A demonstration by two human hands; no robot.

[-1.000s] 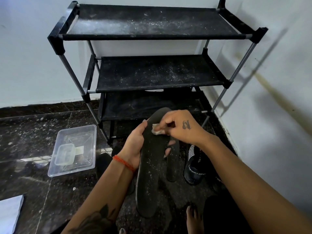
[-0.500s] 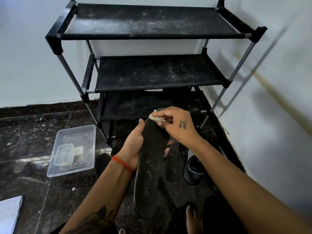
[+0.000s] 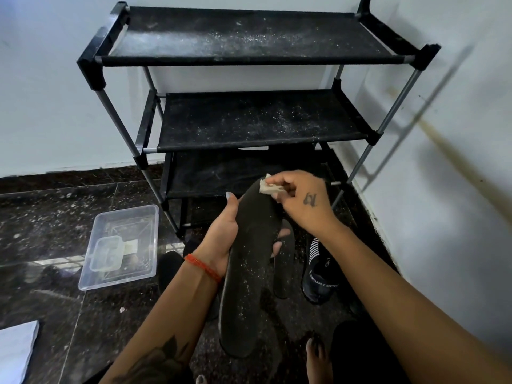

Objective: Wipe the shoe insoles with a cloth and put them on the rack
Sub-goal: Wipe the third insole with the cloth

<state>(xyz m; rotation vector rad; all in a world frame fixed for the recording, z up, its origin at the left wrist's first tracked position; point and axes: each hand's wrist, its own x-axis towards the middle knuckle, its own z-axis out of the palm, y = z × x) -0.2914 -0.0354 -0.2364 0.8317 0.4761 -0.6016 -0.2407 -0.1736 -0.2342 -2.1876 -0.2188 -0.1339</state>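
- Head view showed a black three-shelf rack (image 3: 257, 123) against the white wall, its shelves dusted with pale specks.
- Dark speckled floor (image 3: 41, 217) lay below, with a clear plastic tub (image 3: 122, 245) left of the rack.
- One black insole (image 3: 249, 267) was held in front of the rack, its long axis running toward and away from the person, toe end pointing at the rack, heel end nearest the body.
- A second insole (image 3: 285, 270) and a black shoe (image 3: 318, 275) lay on the floor just right of it.
- Left hand (image 3: 221, 236) gripped the held insole from the left, fingers curled under its middle.
- Right hand (image 3: 302, 200) pinched a small pale cloth (image 3: 267, 187) against the toe end.
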